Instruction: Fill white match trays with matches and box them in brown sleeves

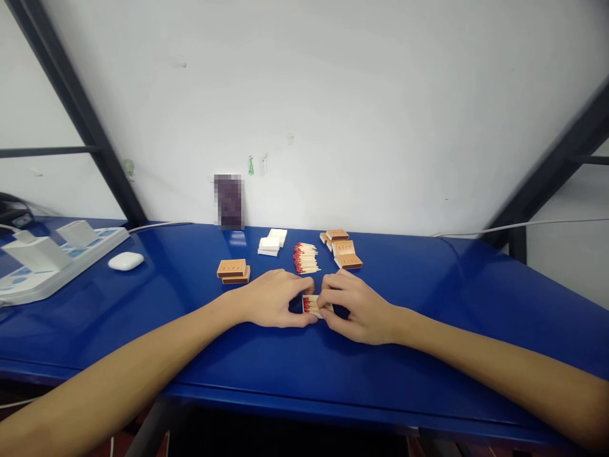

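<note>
A small white matchbox tray (307,311) lies on the blue table between my hands, with red-headed matches (310,303) in it, heads to the left. My left hand (276,298) holds the tray, thumb on the near side and fingertips on the far side. Over the tray's right part, the fingertips of my right hand (354,308) are pinched together at the matches, partly hiding them. Just beyond my hands is a pile of loose matches (306,258), red heads to the left.
Two closed orange matchboxes (233,270) are stacked at left. White empty trays (273,243) lie behind, and several orange matchbox sleeves (345,249) at back right. A dark pixelated rectangle (231,202) leans on the wall. A white earbud case (125,261) and power strip (61,270) are far left.
</note>
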Motion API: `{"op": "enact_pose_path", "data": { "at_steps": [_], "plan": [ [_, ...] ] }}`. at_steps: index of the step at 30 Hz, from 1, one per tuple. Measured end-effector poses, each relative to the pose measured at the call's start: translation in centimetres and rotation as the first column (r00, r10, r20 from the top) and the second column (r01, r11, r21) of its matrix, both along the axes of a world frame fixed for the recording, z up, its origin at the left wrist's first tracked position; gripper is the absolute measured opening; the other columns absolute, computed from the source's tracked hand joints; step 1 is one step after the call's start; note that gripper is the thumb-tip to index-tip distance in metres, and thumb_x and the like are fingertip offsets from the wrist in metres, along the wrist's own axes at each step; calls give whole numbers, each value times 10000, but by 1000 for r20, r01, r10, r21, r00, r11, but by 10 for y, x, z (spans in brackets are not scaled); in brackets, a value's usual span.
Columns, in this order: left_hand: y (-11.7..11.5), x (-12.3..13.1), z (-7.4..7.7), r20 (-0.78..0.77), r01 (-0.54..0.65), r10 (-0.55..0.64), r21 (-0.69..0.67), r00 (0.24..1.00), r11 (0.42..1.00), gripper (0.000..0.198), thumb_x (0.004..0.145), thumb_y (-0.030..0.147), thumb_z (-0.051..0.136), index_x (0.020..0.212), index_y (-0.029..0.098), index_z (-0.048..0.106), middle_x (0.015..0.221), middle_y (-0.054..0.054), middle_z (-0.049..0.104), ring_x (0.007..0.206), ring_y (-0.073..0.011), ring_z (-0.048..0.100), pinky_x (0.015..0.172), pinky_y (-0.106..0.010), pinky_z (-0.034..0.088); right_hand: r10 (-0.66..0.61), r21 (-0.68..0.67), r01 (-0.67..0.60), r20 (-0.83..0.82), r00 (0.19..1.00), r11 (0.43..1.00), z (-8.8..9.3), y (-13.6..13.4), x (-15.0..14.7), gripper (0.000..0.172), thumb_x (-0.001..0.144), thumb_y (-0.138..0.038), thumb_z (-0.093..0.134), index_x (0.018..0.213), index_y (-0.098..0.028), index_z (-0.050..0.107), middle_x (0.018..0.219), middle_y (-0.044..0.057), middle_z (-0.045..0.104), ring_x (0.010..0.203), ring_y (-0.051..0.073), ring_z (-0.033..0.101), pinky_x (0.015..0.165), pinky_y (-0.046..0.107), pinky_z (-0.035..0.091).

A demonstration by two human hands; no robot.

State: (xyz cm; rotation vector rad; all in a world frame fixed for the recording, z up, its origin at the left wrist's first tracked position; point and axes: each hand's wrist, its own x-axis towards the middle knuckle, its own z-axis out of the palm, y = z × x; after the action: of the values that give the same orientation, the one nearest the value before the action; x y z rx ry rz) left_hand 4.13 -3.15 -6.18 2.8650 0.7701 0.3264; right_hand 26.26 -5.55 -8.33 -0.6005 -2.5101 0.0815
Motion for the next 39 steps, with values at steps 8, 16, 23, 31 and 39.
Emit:
{"op": "enact_pose_path", "data": {
  "at_steps": [8, 16, 23, 31, 39],
  "plan": [
    [0, 0, 0, 1, -2, 2, 0, 1000, 1000, 313, 875, 494, 603, 886, 189, 531, 695, 20, 581, 585, -140, 521, 555, -256, 333, 2, 15, -2, -2, 1000, 1000, 1, -1, 0, 171, 905, -180, 487, 771, -172, 593, 753, 18, 519, 670, 142, 451, 681, 308, 339],
    [0, 0, 0, -8, -6, 6, 2, 1000, 1000, 322, 882, 506, 586, 883, 189, 532, 694, 12, 586, 590, -147, 530, 557, -257, 333, -1, 33, 2, -11, 1000, 999, 0, 0, -1, 190, 915, -181, 473, 756, -174, 576, 738, 21, 525, 661, 143, 454, 667, 303, 349],
    [0, -1, 2, -48, -11, 11, 9, 999, 1000, 351, 882, 541, 571, 907, 194, 529, 701, 12, 575, 613, -159, 538, 563, -267, 324, -55, 331, 39, 40, 998, 943, 2, 7, 7, 210, 922, -184, 458, 764, -178, 597, 727, 45, 563, 649, 170, 438, 628, 317, 336],
    [-1, -1, 2, -53, -8, 8, 3, 999, 1000, 357, 881, 553, 570, 916, 201, 527, 689, 24, 570, 606, -153, 529, 578, -277, 332, -554, 280, 520, 53, 831, 807, -6, 50, 39, 126, 875, -180, 498, 938, -187, 607, 974, 88, 658, 770, 225, 580, 683, 348, 414],
    [-1, -3, 2, -32, -22, 20, -44, 999, 999, 355, 871, 551, 585, 912, 204, 526, 687, 28, 554, 590, -143, 513, 539, -269, 311, -317, 177, 297, 95, 944, 938, -6, 50, 38, 156, 921, -204, 471, 955, -186, 622, 910, 75, 638, 798, 212, 585, 711, 332, 451]
  ]
}}
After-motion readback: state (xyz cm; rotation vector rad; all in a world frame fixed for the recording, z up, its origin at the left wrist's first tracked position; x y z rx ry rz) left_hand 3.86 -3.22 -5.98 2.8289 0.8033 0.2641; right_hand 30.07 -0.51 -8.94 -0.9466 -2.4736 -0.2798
